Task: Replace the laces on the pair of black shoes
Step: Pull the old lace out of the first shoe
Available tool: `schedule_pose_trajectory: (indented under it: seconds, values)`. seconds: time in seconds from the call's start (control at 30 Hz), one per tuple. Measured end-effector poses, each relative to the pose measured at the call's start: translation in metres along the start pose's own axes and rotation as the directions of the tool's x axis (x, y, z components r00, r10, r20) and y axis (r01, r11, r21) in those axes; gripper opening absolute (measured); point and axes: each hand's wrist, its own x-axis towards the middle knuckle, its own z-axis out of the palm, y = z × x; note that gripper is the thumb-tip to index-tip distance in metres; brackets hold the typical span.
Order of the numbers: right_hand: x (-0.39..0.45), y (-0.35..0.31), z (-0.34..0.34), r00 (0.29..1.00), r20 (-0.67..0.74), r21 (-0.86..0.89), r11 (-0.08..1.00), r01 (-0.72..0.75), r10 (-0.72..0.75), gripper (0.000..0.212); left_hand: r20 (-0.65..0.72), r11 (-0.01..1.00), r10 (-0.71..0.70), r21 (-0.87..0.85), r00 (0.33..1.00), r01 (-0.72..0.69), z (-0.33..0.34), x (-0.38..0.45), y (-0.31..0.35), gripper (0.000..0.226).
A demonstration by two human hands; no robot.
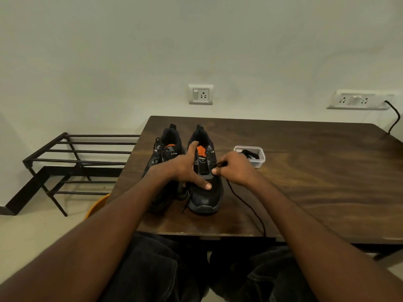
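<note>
Two black shoes with orange tongue patches stand side by side on the dark wooden table [305, 171], toes toward me. The left shoe [168, 149] is laced. My left hand [185, 168] rests on the right shoe [205, 197], index finger stretched up to the tongue and thumb pressed on the toe area. My right hand [235, 168] pinches a black lace [246, 203] beside the shoe's lower eyelets. The lace trails down across the table and over its front edge.
A small clear plastic box [259, 161] holding a black lace stands right of the shoes. A black metal rack [72, 162] stands on the floor to the left. Wall sockets [200, 94] and a black cable [394, 118] are behind the table. An orange object [98, 205] peeks below the table's left corner.
</note>
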Motion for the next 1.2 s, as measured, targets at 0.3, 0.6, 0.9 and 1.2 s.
schedule_pose_trajectory:
  seconds: [0.3, 0.6, 0.9, 1.2]
  values:
    - [-0.012, 0.014, -0.058, 0.954, -0.162, 0.975, 0.192, 0.115, 0.253, 0.008, 0.002, 1.0, 0.002, -0.012, 1.0, -0.002, 0.0, -0.002, 0.002, 0.151]
    - [-0.004, -0.005, 0.004, 0.999, 0.004, -0.176, 0.983, 0.052, -0.052, 0.015, -0.007, 1.0, 0.02, -0.011, 1.0, -0.02, 0.002, -0.002, 0.002, 0.152]
    - [-0.007, 0.001, -0.038, 0.971, 0.102, 0.977, -0.207, -0.057, 0.214, 0.013, 0.013, 1.0, 0.006, -0.026, 1.0, -0.006, -0.001, -0.003, 0.001, 0.153]
    - [-0.006, -0.007, 0.009, 0.998, 0.001, -0.115, 0.992, 0.057, -0.058, 0.023, -0.011, 1.0, 0.022, 0.019, 1.0, -0.022, 0.003, -0.002, 0.001, 0.152]
